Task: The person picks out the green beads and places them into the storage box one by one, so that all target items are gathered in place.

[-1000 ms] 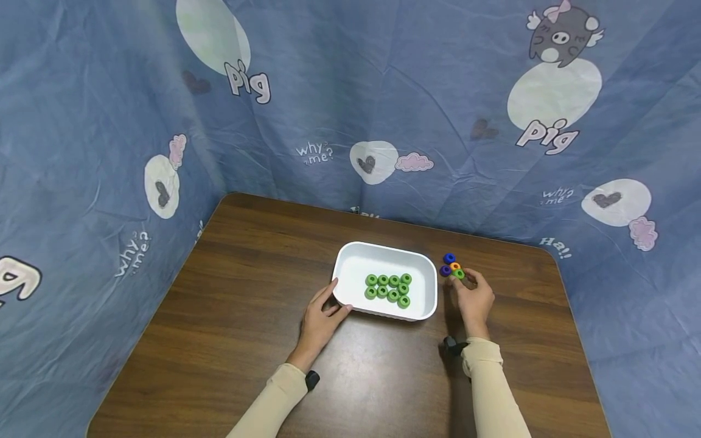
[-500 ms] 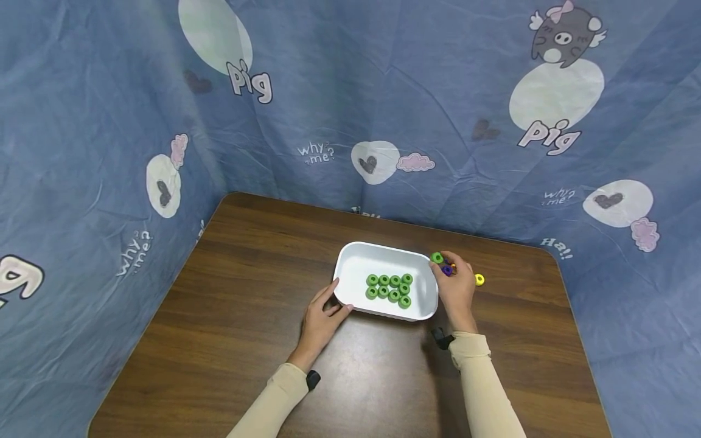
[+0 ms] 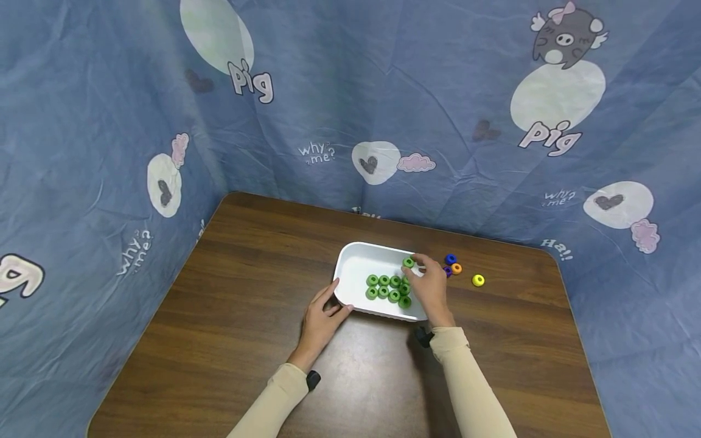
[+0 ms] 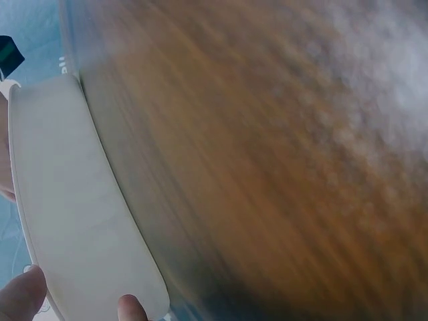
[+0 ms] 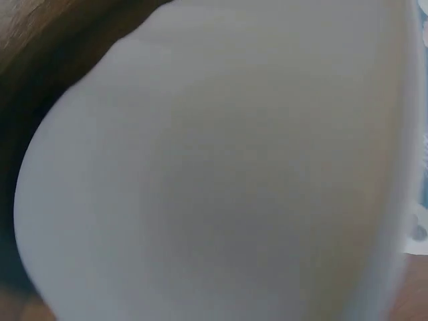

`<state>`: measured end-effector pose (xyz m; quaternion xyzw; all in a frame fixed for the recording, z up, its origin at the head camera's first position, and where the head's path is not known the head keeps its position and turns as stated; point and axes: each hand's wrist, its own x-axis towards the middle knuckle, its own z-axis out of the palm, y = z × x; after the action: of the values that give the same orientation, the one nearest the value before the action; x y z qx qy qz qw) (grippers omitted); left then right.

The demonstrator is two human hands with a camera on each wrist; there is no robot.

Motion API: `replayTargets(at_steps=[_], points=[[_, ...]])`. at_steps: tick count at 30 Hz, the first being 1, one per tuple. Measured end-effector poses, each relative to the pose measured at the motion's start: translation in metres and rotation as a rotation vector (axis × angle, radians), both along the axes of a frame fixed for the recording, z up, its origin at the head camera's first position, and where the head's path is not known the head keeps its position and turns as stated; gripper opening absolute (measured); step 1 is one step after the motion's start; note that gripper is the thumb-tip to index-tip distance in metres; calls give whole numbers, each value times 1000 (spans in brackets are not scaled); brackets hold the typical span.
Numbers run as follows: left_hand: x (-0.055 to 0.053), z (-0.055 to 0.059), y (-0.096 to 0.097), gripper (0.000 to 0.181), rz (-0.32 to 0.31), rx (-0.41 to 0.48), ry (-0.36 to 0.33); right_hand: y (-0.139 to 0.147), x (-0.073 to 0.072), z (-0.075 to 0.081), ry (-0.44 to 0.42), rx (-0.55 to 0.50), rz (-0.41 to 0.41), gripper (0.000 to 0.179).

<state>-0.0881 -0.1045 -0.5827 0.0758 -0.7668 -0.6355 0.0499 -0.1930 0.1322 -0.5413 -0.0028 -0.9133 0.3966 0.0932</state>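
A white tray (image 3: pixel 350 267) with rounded corners stands on the table, several green ring beads (image 3: pixel 383 292) grouped on its floor. My left hand (image 3: pixel 317 322) holds the tray's near left corner, thumb along the front side and fingers at the left. Two of its fingertips (image 4: pixel 132 309) show against the white wall in the left wrist view. Over the right part of the tray, my right hand (image 3: pixel 431 289) pinches one green ring bead (image 3: pixel 408 262) between thumb and index finger. The tray's wall fills most of the right wrist view, and that bead is hidden there.
Right of the tray lie a blue bead (image 3: pixel 451 259), a partly covered purple bead (image 3: pixel 447 271), an orange bead (image 3: pixel 457 268) and, farther right, a yellow bead (image 3: pixel 478 280). A blue printed cloth (image 3: pixel 306 109) hangs behind the brown wooden table (image 3: pixel 263 261).
My right hand has picked up a green bead from the loose ones at the right and carried it left over the tray. The left hand stays at the tray's corner.
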Motion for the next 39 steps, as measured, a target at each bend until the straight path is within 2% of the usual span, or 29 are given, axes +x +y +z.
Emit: replayTargets(at_steps=[8,14,22,29,39], points=[[0,2,0,69,-6,1,3,-7,-3,-12,-2,4,68,32],[0,4,0,69,-9,4,5,-10,-4,-18,-70,19,50,31],[1,4,1,69,-8,0,13,-14,-7,-18,-200,-17,42,35],[1,6,1,68,-1,3,11,-15,-10,-18,-204,-35,56,33],[1,2,0,68,5,-15,3,-19,-14,-18,-264,-60,34,29]])
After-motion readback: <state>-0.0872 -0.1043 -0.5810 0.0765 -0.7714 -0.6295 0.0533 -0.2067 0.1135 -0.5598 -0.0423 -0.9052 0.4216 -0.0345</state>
